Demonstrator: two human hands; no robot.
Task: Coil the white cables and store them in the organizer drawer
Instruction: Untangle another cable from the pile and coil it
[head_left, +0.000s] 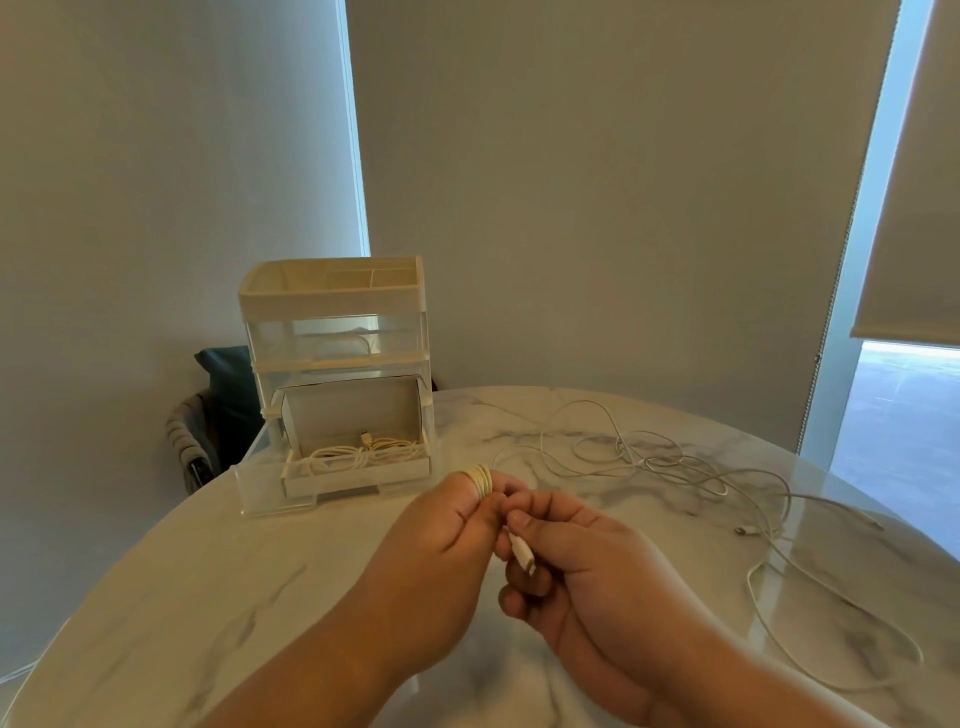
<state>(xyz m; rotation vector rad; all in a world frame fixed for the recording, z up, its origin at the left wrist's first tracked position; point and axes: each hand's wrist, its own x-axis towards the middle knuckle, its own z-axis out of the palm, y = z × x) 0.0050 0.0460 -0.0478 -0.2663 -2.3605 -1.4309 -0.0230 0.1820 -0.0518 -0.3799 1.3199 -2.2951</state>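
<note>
The left hand (447, 540) is curled, with a white cable (480, 480) wound in several tight turns round its fingertips, thumb lying alongside. Touching it at 3 o'clock, the right hand (582, 561) pinches the cable's plug (522, 556) between thumb and forefinger, its other fingers folded under. Any marking on the plug is too small to read.

Both hands hover over a round marble-patterned table (208, 597). At 11 o'clock from them stands a clear-and-cream organizer (332, 332) with an open divided tray on top. Its bottom drawer (358, 475) is pulled out toward the person, and coiled cables (363, 449) lie inside, one connector showing above them. No writing can be made out on the organizer.

At 2 o'clock from the hands, well apart from the organizer, loose cables (675, 462) sprawl in a tangle across the tabletop, trailing toward 4 o'clock near the table's edge; a small connector (740, 531) lies among them.

Behind the organizer, at 10 o'clock, a chair (208, 415) with a dark cushion stands against the wall.
</note>
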